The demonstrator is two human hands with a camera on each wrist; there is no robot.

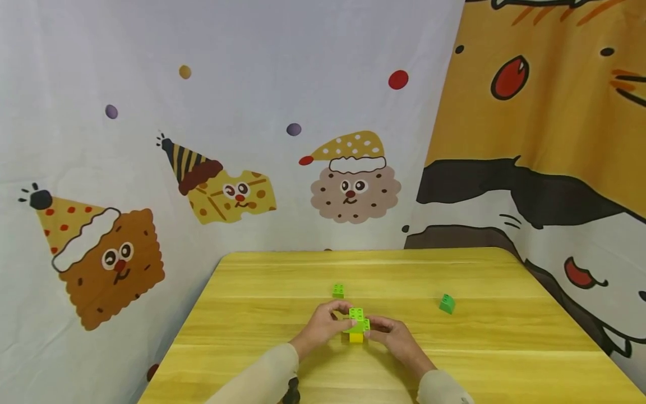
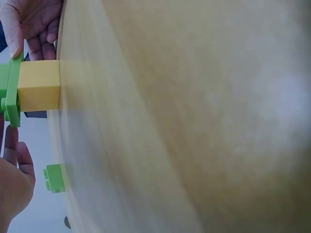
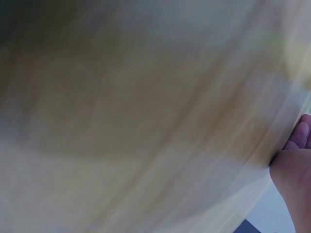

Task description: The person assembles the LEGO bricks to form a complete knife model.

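Note:
A small stack of toy building bricks stands on the table in front of me. At its base is a yellow brick [image 1: 356, 338], with a flat green brick [image 2: 13, 92] across it and a light green studded brick [image 1: 356, 314] on top. My left hand [image 1: 323, 325] holds the green part from the left, thumb in front and index finger behind. From the right, my right hand [image 1: 396, 336] pinches the end of the flat green brick. The right wrist view shows only part of the right hand [image 3: 296, 150]; the stack is mostly outside it.
Behind the stack lies a loose light green brick [image 1: 338, 291]. A darker green sloped brick [image 1: 446, 303] lies to the right. The wooden table [image 1: 252, 280] ends at a cartoon-printed cloth [image 1: 282, 185] hanging behind it.

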